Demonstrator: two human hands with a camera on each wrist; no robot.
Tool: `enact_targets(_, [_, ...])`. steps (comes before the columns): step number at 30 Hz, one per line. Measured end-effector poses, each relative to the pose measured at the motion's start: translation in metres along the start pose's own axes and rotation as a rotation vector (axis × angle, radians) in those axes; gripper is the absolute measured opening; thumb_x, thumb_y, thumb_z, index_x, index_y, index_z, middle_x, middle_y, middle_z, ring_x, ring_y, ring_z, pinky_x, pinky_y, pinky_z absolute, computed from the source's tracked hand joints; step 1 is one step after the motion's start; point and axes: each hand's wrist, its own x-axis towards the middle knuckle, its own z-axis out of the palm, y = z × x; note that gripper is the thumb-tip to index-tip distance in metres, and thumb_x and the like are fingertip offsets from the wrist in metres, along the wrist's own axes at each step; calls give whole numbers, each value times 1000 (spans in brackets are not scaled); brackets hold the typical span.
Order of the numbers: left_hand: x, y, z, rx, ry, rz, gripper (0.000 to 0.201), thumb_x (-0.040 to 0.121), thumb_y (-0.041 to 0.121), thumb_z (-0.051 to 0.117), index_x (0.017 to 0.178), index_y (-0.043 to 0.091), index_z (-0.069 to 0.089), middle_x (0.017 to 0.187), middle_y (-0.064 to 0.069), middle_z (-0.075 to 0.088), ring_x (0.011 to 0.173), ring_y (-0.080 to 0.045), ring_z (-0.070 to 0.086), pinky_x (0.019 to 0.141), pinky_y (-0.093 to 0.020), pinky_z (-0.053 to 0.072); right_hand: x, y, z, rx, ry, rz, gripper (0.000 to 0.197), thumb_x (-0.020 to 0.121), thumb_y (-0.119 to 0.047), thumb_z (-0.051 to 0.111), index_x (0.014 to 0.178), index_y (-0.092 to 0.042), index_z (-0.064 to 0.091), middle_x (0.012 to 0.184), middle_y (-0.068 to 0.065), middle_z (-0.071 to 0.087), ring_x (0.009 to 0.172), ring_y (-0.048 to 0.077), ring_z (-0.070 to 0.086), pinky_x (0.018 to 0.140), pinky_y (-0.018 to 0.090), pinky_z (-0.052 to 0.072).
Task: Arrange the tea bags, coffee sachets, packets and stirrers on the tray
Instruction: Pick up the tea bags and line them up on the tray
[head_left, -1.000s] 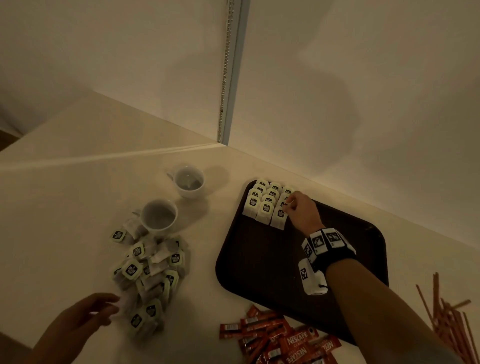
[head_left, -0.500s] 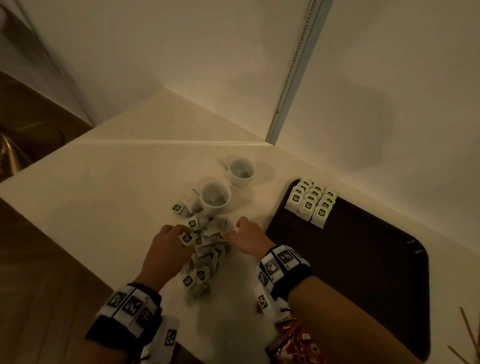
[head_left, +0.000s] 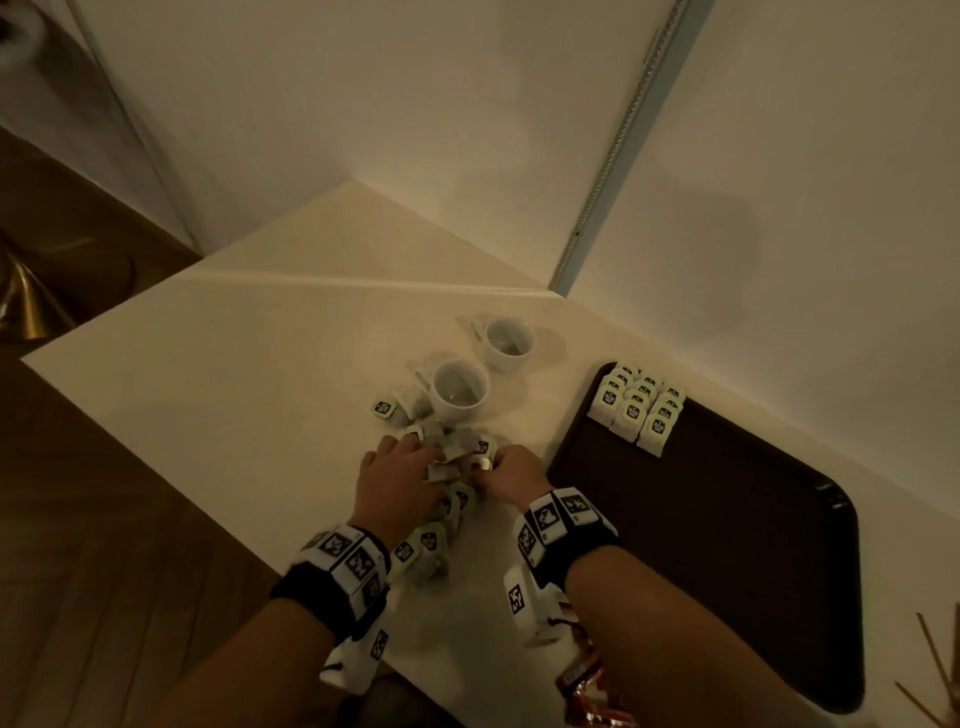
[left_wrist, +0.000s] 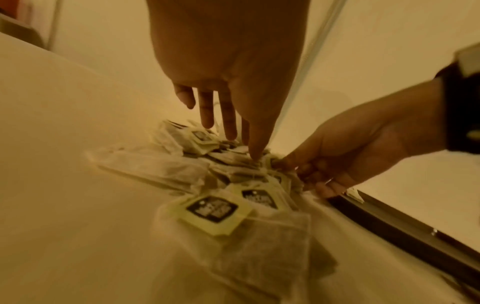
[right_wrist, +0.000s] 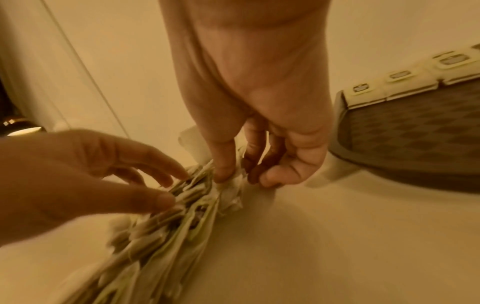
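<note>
A loose pile of tea bags (head_left: 441, 499) with green tags lies on the cream counter, just in front of two cups. My left hand (head_left: 400, 478) rests on the pile with its fingers (left_wrist: 230, 123) stretched out, tips touching the bags. My right hand (head_left: 506, 475) is at the pile's right side; its thumb and curled fingers (right_wrist: 226, 164) pinch a tea bag (right_wrist: 235, 179) there. The dark brown tray (head_left: 727, 561) lies to the right. Several tea bags (head_left: 636, 408) stand in neat rows in its far left corner.
Two white cups (head_left: 460, 389) (head_left: 506, 343) stand behind the pile. Red coffee sachets (head_left: 587, 691) lie under my right forearm at the counter's front edge. Wooden stirrers (head_left: 935, 670) lie at the far right. Walls close off the back, and the counter ends at the left.
My right hand has left the tea bag rows on the tray and come left to the loose pile. My left hand has moved up onto the pile. Both hands now meet in it.
</note>
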Motion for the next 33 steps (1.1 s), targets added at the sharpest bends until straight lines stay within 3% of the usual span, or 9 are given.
enact_targets(6, [14,8,11,158,-12,57,23,90,40,50,102,26,64,112,7,62,110,-23,49,88,-35,30,-10,13,-18,106,13,4,36,84,-29,68,109,-2,64,108,15,67,99,28,63,84,39,53])
enact_targets(9, [15,6,12,154,12,115,16,83,34,62,81,20,69,93,-1,68,93,-30,58,81,-39,38,-19,18,-30,270,35,-20,30,85,-27,68,107,-8,64,104,10,66,93,23,62,80,36,51])
enact_targets(12, [15,6,10,233,60,198,18,65,30,79,60,21,64,66,-1,65,68,-28,60,67,-38,44,-33,15,-45,469,36,-32,22,87,-24,65,105,-12,61,97,6,62,90,20,60,77,36,52])
enact_targets(16, [22,14,-6,106,195,278,15,66,24,76,69,19,62,74,1,66,77,-27,62,70,-36,46,-48,10,-63,730,-20,-64,15,91,-17,61,105,-12,60,100,8,59,88,17,60,74,35,56])
enact_targets(19, [30,21,-11,101,4,247,17,81,31,65,91,17,63,96,-1,63,92,-25,59,72,-32,45,-55,8,-70,806,-14,-101,11,90,-17,61,101,-16,61,113,18,57,92,20,60,69,32,55])
enact_targets(22, [32,16,-1,127,-148,183,21,86,24,57,106,17,60,109,-5,57,99,-26,58,77,-34,47,-61,6,-74,839,-29,-132,10,91,-16,61,101,-17,61,118,21,55,91,21,60,70,32,56])
enact_targets(26, [33,7,7,38,-133,139,16,90,19,53,100,7,58,108,-10,57,98,-28,56,80,-35,43,-68,7,-77,837,-40,-148,9,91,-15,60,100,-18,61,111,15,56,89,19,60,73,33,57])
enact_targets(31, [30,2,3,-61,-71,86,10,87,17,56,79,11,54,86,-7,56,88,-30,57,71,-31,38,-73,12,-80,845,-34,-147,9,92,-14,59,98,-20,60,109,12,56,88,16,60,75,35,57])
enact_targets(33, [27,2,-1,-115,-37,58,7,85,12,57,80,9,59,84,-9,61,85,-30,58,70,-33,39,-74,12,-81,844,-28,-142,9,91,-14,60,97,-21,61,111,13,56,90,17,59,73,34,57])
